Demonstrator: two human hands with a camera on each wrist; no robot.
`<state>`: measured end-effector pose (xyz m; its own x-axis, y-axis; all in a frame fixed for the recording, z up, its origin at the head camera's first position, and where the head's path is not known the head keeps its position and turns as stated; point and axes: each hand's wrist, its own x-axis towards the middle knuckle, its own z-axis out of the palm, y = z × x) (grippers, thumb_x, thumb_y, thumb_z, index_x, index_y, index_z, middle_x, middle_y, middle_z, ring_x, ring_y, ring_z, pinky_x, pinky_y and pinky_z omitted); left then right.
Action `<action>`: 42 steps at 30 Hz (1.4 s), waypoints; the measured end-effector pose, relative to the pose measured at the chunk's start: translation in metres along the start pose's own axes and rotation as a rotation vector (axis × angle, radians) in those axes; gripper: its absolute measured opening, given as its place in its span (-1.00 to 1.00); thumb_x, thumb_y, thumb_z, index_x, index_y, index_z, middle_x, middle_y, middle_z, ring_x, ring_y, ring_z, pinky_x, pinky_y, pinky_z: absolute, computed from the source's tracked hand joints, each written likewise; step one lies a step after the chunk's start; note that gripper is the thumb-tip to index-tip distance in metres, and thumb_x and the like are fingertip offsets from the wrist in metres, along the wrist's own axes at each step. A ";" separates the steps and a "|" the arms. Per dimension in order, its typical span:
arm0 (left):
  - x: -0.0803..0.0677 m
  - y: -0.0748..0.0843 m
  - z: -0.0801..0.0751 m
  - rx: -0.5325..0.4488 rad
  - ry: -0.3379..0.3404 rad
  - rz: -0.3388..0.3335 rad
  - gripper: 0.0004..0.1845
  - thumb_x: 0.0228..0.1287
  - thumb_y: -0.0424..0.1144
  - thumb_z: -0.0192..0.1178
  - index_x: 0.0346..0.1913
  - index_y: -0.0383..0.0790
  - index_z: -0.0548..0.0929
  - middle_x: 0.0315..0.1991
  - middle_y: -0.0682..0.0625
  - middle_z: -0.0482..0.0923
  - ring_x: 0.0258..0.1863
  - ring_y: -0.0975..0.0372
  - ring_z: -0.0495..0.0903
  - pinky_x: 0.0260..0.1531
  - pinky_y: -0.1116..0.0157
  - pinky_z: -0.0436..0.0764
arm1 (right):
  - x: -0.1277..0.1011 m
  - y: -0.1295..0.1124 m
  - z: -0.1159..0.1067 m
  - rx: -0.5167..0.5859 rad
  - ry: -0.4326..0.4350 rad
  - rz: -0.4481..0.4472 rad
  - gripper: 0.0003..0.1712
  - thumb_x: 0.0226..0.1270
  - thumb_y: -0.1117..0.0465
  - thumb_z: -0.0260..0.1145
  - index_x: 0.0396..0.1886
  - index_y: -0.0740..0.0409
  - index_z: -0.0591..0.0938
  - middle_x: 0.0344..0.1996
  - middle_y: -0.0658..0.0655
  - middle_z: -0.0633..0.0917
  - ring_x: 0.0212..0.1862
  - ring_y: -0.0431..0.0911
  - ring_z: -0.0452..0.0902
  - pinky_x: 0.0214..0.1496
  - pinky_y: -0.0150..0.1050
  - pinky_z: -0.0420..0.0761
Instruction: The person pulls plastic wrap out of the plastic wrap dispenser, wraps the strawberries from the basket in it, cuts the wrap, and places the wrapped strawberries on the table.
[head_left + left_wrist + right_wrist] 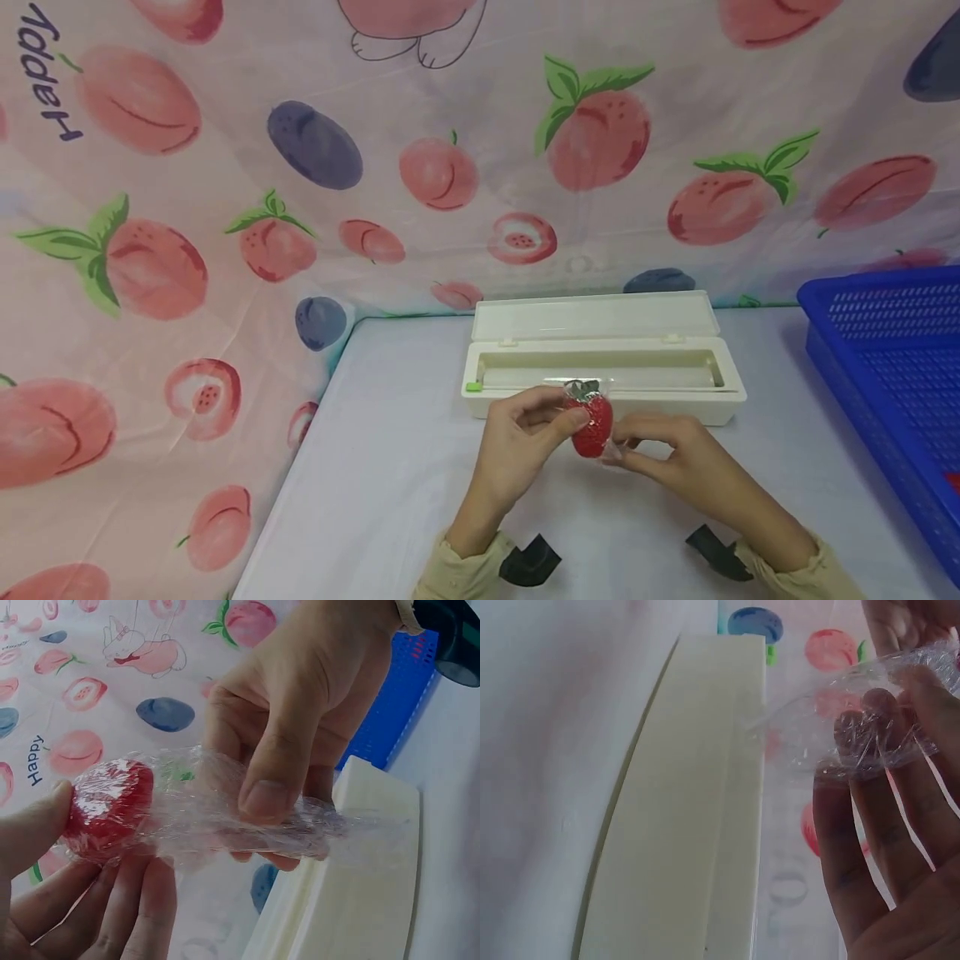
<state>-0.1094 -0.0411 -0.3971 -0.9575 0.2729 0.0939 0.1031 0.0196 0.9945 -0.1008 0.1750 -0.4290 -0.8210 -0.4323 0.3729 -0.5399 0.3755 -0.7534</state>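
Observation:
A red toy strawberry (592,423) wrapped in clear cling film is held just above the table, in front of the white box. My left hand (551,421) grips the strawberry (111,801) between thumb and fingers. My right hand (637,446) pinches the loose tail of the cling film (225,825) between thumb and fingers, to the right of the fruit. In the right wrist view the crumpled film (855,727) lies across my right fingers (877,847).
A white cling-film dispenser box (600,412) lies open behind the hands, lid tipped back, with a green slider (472,386) at its left end. A blue mesh basket (892,367) stands at the right. A fruit-print cloth (187,250) hangs behind and to the left.

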 end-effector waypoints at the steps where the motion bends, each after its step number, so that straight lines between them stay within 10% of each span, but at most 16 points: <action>1: 0.000 0.000 0.000 0.007 -0.012 -0.001 -0.72 0.26 -0.26 0.37 -0.02 -0.31 0.71 -0.13 -0.17 0.71 -0.22 0.25 0.73 -0.14 0.31 0.71 | 0.000 0.001 -0.001 -0.013 0.002 -0.005 -0.69 0.09 0.38 0.51 -0.19 -0.05 0.76 -0.28 -0.19 0.75 -0.26 -0.32 0.62 -0.23 -0.37 0.68; 10: -0.001 0.003 0.002 0.031 -0.077 -0.029 -0.71 0.26 -0.28 0.37 0.01 -0.32 0.71 -0.11 -0.20 0.71 -0.27 0.33 0.72 -0.19 0.35 0.71 | 0.001 0.002 -0.005 -0.166 0.112 0.154 -0.72 0.08 0.37 0.52 -0.20 0.00 0.79 -0.24 -0.06 0.79 -0.24 -0.31 0.66 -0.28 -0.38 0.69; 22: 0.001 -0.008 0.012 0.027 -0.122 -0.034 -0.74 0.22 -0.28 0.40 -0.04 -0.27 0.74 -0.18 -0.11 0.74 -0.35 0.37 0.70 -0.31 0.44 0.66 | 0.001 -0.001 -0.002 -0.074 0.237 0.261 -0.77 0.11 0.48 0.46 -0.20 0.25 0.77 -0.27 0.16 0.79 -0.35 -0.35 0.65 -0.35 -0.42 0.69; 42: 0.004 -0.019 0.013 0.077 -0.005 -0.083 -0.69 0.12 -0.16 0.48 -0.07 -0.15 0.77 -0.20 0.06 0.75 -0.33 0.31 0.75 -0.33 0.37 0.69 | 0.002 -0.012 -0.014 0.235 0.111 0.346 -0.62 0.55 0.14 0.14 0.18 0.25 0.60 0.07 0.26 0.69 -0.02 -0.29 0.68 -0.04 -0.30 0.70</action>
<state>-0.1113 -0.0280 -0.4164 -0.9623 0.2719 0.0105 0.0436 0.1160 0.9923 -0.0987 0.1810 -0.4112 -0.9682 -0.2177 0.1234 -0.1831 0.2804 -0.9423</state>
